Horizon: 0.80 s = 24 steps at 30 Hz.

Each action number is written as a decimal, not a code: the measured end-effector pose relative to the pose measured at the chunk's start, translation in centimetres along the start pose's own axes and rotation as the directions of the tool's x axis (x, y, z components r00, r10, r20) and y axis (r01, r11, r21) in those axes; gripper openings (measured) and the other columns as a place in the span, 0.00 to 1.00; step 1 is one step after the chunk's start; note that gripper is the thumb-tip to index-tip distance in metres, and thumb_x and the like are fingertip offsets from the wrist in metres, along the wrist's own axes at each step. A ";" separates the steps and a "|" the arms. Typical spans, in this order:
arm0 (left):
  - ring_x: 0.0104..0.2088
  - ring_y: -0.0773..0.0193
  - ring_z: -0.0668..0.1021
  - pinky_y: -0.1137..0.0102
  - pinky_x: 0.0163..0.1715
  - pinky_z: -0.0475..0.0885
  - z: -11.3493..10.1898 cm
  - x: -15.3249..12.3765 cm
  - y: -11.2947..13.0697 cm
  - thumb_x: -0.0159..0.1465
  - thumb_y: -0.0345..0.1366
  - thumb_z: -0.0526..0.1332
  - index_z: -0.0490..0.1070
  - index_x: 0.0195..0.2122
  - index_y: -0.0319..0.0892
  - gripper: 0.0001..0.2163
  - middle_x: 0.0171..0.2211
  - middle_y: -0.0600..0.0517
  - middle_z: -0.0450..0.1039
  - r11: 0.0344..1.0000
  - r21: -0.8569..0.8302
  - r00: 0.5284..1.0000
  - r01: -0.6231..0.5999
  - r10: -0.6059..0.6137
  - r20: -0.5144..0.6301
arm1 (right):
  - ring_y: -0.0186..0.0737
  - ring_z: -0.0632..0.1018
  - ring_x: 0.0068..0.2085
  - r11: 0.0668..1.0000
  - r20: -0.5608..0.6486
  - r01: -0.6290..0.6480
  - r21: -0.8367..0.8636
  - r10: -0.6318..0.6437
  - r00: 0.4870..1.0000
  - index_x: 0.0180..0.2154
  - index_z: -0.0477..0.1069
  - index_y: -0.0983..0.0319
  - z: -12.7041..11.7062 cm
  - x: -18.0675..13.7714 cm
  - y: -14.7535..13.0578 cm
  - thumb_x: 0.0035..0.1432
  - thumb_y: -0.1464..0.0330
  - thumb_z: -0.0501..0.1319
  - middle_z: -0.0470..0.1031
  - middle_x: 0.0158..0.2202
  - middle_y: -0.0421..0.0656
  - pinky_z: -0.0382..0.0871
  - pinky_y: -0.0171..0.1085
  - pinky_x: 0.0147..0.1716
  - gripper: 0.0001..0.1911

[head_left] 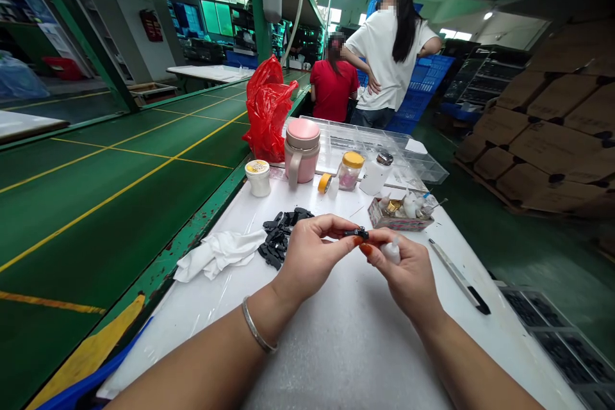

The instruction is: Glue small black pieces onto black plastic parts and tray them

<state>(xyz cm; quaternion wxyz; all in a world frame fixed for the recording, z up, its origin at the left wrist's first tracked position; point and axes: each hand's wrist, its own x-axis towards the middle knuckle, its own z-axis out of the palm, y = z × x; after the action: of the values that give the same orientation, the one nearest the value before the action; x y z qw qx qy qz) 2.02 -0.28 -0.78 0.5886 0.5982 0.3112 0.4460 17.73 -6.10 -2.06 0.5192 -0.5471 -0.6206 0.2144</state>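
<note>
Over the white table, my left hand [312,253] pinches a small black part [358,233] between thumb and fingers. My right hand [408,272] meets it from the other side, its fingertips at the part's right end. Tucked in that same hand is a small whitish squeeze bottle [391,252], mostly hidden by the fingers. Behind my left wrist lies a pile of black plastic parts [276,240], partly covered by the hand. A crumpled white cloth [221,255] is left of the pile.
A small box of bottles [401,221] sits beyond my right hand, a craft knife [459,278] to its right. Farther back stand a pink mug [302,152], jars [350,172] and a red bag [269,115]. A green conveyor [158,160] runs along the left. Two people are ahead.
</note>
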 end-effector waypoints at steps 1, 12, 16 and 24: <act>0.32 0.63 0.78 0.72 0.31 0.73 0.0 0.1 0.0 0.54 0.33 0.69 0.79 0.34 0.36 0.08 0.32 0.47 0.79 0.999 -0.043 1.000 0.022 -0.022 0.007 | 0.38 0.72 0.30 1.000 0.006 -0.004 0.004 0.004 1.000 0.34 0.77 0.56 0.0 0.0 0.0 0.59 0.64 0.65 0.74 0.28 0.38 0.64 0.36 0.31 0.04; 0.31 0.66 0.77 0.75 0.28 0.72 -0.3 0.3 -0.6 0.50 0.34 0.73 0.79 0.33 0.38 0.10 0.29 0.50 0.78 0.944 -0.265 0.979 0.195 -0.172 0.106 | 0.35 0.72 0.29 1.000 0.021 -0.003 0.019 0.002 1.000 0.31 0.75 0.58 0.0 -0.2 0.0 0.59 0.64 0.64 0.73 0.27 0.37 0.64 0.33 0.30 0.06; 0.32 0.66 0.77 0.76 0.29 0.71 -0.5 0.4 -0.9 0.51 0.35 0.72 0.79 0.33 0.38 0.10 0.30 0.50 0.78 0.932 -0.287 0.974 0.221 -0.195 0.115 | 0.35 0.72 0.30 1.000 0.043 0.023 0.011 -0.024 0.999 0.29 0.74 0.59 0.0 -0.2 -0.1 0.59 0.66 0.63 0.73 0.26 0.37 0.64 0.33 0.31 0.06; 0.31 0.67 0.76 0.75 0.29 0.71 -0.5 0.3 -0.6 0.51 0.35 0.72 0.79 0.33 0.38 0.10 0.30 0.50 0.78 0.921 -0.296 0.966 0.254 -0.225 0.130 | 0.35 0.71 0.27 1.000 0.025 -0.004 -0.008 0.004 1.000 0.29 0.74 0.60 0.3 -0.2 -0.1 0.59 0.64 0.63 0.72 0.25 0.37 0.63 0.33 0.28 0.08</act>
<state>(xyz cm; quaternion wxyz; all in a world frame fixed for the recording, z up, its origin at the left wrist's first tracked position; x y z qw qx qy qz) 1.81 0.30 -1.38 0.7390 0.4760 0.2804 0.3856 17.44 -6.21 -2.18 0.5087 -0.5475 -0.6269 0.2200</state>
